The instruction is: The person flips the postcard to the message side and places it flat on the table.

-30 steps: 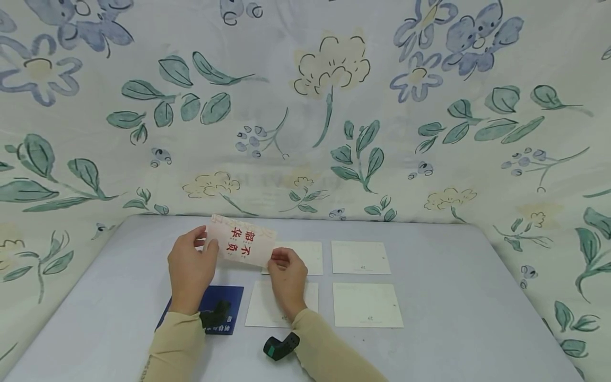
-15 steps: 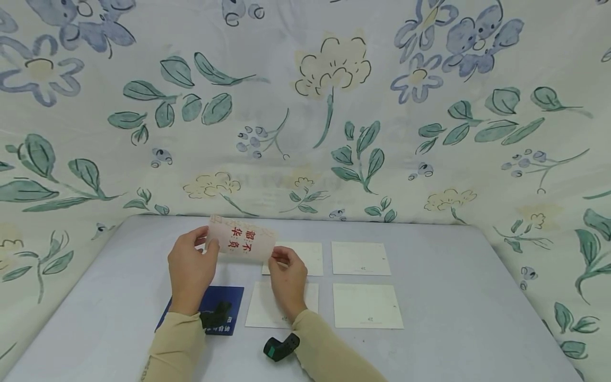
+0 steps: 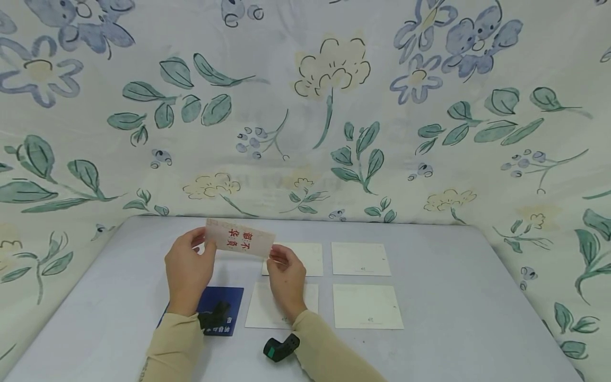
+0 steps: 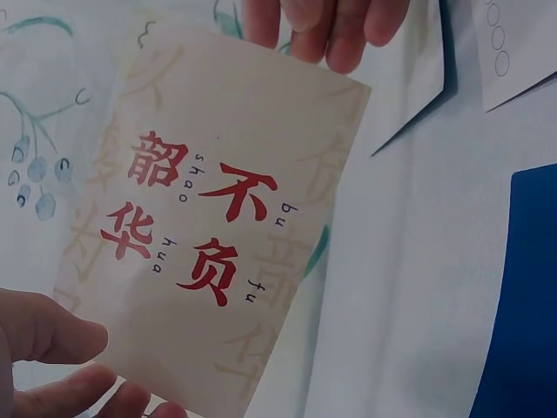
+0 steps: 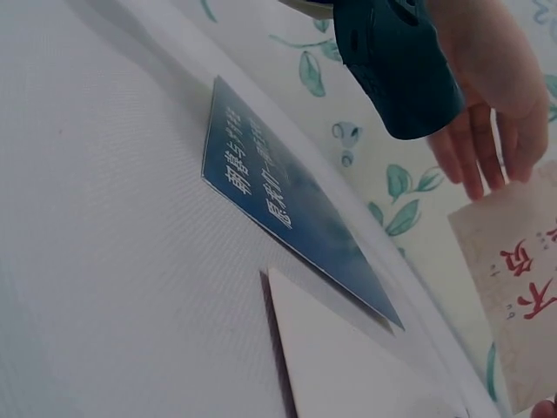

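A cream postcard with red Chinese characters is held up above the far left part of the table. My left hand pinches its left edge between thumb and fingers. At its lower right corner, the right hand pinches it too. The left wrist view shows the card's printed face close up, thumb at one end and the other hand's fingers at the opposite end. A dark blue card lies below the left wrist, partly covered by it.
Several off-white cards lie in two rows: a back-right card, a front-right card, a back-left card and a front-left card, the left two partly hidden. A flowered cloth rises behind the table.
The postcard has tilted and shifted slightly left, with its lower edge raised. Both hands have moved a little to the left with it. The cards on the table stay put.
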Motion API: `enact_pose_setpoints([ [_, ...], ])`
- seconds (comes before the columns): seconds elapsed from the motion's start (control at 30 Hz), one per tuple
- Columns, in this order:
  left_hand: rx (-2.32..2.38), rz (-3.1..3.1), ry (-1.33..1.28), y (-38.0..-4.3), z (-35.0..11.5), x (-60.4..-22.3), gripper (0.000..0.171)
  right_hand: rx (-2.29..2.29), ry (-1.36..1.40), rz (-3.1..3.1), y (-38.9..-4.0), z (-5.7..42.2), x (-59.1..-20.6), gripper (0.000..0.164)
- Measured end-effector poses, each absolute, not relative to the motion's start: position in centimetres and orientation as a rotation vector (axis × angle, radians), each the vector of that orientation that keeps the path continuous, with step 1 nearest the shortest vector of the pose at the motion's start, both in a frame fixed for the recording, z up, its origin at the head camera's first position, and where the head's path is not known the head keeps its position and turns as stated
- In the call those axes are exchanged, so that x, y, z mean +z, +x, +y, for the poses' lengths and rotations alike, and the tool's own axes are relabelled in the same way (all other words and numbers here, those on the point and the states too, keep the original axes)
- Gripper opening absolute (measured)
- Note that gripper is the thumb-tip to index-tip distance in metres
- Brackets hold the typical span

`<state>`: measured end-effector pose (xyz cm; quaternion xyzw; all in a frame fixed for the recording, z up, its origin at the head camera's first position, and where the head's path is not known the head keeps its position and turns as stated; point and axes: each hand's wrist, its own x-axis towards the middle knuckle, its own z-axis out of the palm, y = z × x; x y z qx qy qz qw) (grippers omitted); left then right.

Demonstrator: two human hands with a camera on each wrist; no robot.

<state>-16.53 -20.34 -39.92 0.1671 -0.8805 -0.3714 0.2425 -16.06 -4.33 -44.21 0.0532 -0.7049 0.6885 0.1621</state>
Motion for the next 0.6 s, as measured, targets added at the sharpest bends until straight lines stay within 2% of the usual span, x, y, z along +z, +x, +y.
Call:
enact_pose_setpoints([
  [0.6, -1.089, -2.363, 0.497, -16.4, -21.0, -39.8, 0.036, 2.080, 0.152, -1.995, -16.7, -4.1, -45.2, 0.019],
])
